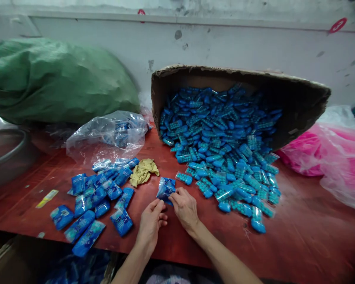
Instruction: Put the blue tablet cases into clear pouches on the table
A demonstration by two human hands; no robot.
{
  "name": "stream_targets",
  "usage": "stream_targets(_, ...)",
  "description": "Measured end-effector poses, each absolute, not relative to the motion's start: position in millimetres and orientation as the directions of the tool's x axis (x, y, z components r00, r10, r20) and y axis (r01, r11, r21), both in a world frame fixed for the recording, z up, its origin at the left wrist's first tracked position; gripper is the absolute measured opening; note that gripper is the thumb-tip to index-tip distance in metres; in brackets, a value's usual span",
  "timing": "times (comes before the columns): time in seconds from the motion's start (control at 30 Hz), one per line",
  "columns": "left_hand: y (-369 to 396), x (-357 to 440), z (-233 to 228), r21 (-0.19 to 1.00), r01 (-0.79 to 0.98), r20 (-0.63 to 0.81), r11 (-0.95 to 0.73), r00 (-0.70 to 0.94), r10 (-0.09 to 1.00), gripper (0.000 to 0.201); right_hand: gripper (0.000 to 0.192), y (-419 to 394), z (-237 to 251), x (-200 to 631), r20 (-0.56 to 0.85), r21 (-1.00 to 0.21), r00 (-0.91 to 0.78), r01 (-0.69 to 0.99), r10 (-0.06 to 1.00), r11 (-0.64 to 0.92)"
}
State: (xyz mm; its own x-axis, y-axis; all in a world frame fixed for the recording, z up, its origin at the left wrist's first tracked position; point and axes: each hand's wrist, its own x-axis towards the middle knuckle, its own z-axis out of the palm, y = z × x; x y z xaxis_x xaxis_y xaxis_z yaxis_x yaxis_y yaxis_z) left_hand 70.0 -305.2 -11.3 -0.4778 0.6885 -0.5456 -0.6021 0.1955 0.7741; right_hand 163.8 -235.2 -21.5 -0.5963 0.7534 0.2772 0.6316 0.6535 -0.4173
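- My left hand and right hand sat close together near the front edge of the red table, fingers curled, both pinching one small blue packet between them.
- The packet was held just above the tabletop, between a yellow cloth and the spill of blue capsules.
- A tipped cardboard box lay on its side, blue capsules pouring out across the table to my right.
- Filled blue packets lay scattered to my left, beside a clear plastic bag.
- A green sack rested against the wall; pink bags sat at the far right.
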Motion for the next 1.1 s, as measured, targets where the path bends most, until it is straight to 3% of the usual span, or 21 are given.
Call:
stream_targets(0.17,-302,71,-14,0.764,-0.615,-0.538,0.194,-0.442,0.718,0.025,0.026,-251,-10,173,0.307,-0.565,-0.601,0.509,0.738,0.65)
stream_targets(0.23,-301,72,-16,0.76,-0.625,-0.537,0.179,-0.45,0.714,0.026,0.015,-249,-9,174,0.288,-0.68,-0.544,0.463,0.788,0.568)
stream_targets(0.33,-300,74,-17,0.765,-0.621,-0.533,0.17,-0.462,0.709,0.028,0.02,-241,-9,172,0.168,-0.847,-0.473,0.379,0.865,0.372)
stream_targets(0.43,-299,78,-16,0.779,-0.604,-0.519,0.169,-0.47,0.714,0.029,0.019,-234,-9,170,0.059,-0.908,-0.472,0.34,0.88,0.243)
stream_targets(0.57,-300,81,-13,0.778,-0.605,-0.497,0.169,-0.43,0.754,0.027,0.024,-236,-8,169,0.054,-0.891,-0.42,0.389,0.906,0.234)
stream_targets(0.73,-310,81,-15,0.763,-0.58,-0.564,0.286,-0.379,0.733,0.029,0.025,-235,-15,167,0.048,-0.812,-0.32,0.539,0.946,0.223)
stream_targets(0.93,-324,78,-12,0.704,-0.647,-0.608,0.291,-0.338,0.719,0.025,0.015,-225,-20,162,0.021,-0.684,-0.309,0.689,0.951,0.239)
stream_targets(1.03,-320,78,-10,0.728,-0.655,-0.568,0.204,-0.409,0.714,0.023,0.021,-228,-10,170,0.132,-0.639,-0.314,0.698,0.94,0.323)
stream_targets(1.1,-313,79,-11,0.749,-0.645,-0.539,0.151,-0.461,0.705,0.022,0.027,-234,-4,178,0.206,-0.691,-0.293,0.631,0.934,0.351)
